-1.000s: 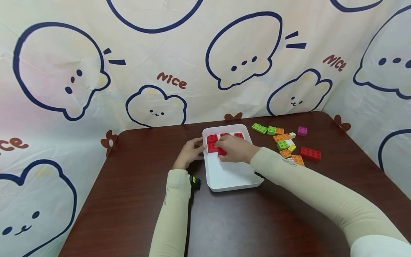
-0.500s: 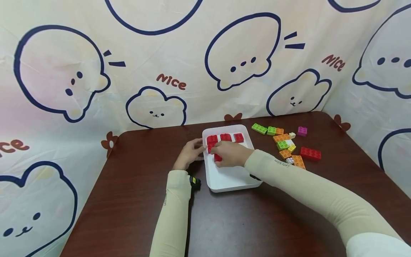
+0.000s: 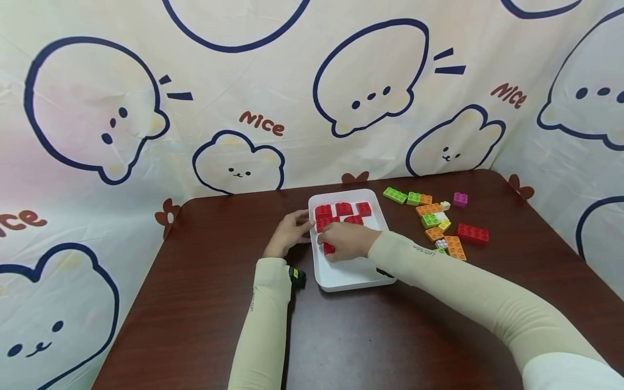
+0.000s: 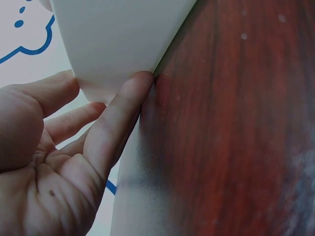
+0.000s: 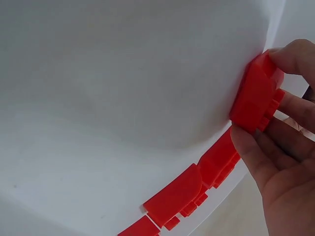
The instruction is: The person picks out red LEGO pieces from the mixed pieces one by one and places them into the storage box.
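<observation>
A white tray stands on the table with several red toy building bricks in rows at its far end. My right hand pinches another red brick between thumb and fingers, low inside the tray by its left wall. In the right wrist view this brick has a sloped face and studs towards the palm; a line of red bricks runs along the wall beside it. My left hand rests at the tray's left side, its fairly straight fingers touching the outer wall and rim.
Right of the tray lies a loose group of green, orange, yellow and white bricks. A long red brick and a purple brick lie farther right. A printed cloth hangs behind the dark wooden table.
My right hand has shifted towards the near end of the tray and slightly left with a red brick, uncovering more red bricks behind it. My left hand has stayed at the tray's side.
</observation>
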A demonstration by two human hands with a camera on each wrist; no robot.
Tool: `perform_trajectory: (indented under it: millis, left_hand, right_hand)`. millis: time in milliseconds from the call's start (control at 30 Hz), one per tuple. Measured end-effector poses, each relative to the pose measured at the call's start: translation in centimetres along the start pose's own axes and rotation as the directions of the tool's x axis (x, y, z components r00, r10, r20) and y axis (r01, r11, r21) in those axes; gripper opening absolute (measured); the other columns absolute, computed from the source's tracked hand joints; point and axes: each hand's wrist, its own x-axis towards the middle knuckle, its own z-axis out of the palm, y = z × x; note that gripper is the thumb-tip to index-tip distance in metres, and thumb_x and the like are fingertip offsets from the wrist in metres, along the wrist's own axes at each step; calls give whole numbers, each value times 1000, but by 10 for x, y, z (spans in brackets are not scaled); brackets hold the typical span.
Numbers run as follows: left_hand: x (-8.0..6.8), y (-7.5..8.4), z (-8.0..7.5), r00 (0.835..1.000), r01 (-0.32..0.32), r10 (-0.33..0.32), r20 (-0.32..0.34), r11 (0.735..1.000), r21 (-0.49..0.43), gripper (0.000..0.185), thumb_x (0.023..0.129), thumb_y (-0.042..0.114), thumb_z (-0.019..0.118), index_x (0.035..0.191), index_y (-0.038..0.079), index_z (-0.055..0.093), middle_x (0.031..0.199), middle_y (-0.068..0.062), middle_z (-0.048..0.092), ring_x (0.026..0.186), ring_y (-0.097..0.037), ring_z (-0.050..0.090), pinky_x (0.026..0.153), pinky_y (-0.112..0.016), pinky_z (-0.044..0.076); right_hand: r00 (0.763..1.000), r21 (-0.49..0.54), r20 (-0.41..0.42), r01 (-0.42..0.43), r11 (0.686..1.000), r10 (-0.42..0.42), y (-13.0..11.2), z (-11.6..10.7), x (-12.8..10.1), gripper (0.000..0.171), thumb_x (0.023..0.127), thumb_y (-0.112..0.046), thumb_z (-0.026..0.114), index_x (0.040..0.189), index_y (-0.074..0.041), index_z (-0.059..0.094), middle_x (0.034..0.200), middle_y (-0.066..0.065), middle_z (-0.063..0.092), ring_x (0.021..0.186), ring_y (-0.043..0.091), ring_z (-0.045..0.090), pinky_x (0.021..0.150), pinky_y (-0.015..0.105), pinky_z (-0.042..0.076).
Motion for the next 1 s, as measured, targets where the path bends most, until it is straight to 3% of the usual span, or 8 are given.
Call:
perform_trajectory:
  millis: [633, 1000]
  left_hand:
    - [1, 0, 1, 1000, 1, -1, -5, 1000, 9, 51, 102, 14, 63, 150, 6, 47, 136, -20, 57, 115, -36, 63, 85, -43, 60]
    - [0, 0, 1, 1000, 4, -4, -11, 1000, 16, 51, 101, 14, 64, 149, 7, 48, 136, -19, 57, 116, -35, 63, 85, -43, 60]
  right_hand:
    - [1000, -18, -17, 16, 1000, -16, -2, 3, 1, 42, 91, -29, 76, 131, -18, 69, 127, 3, 68, 105, 14, 63, 94, 28, 55]
    - [1000, -5, -22, 15, 1000, -15, 0, -1, -4, 48, 90, -33, 77, 135, -18, 66, 133, 2, 65, 120, 18, 60, 102, 34, 52]
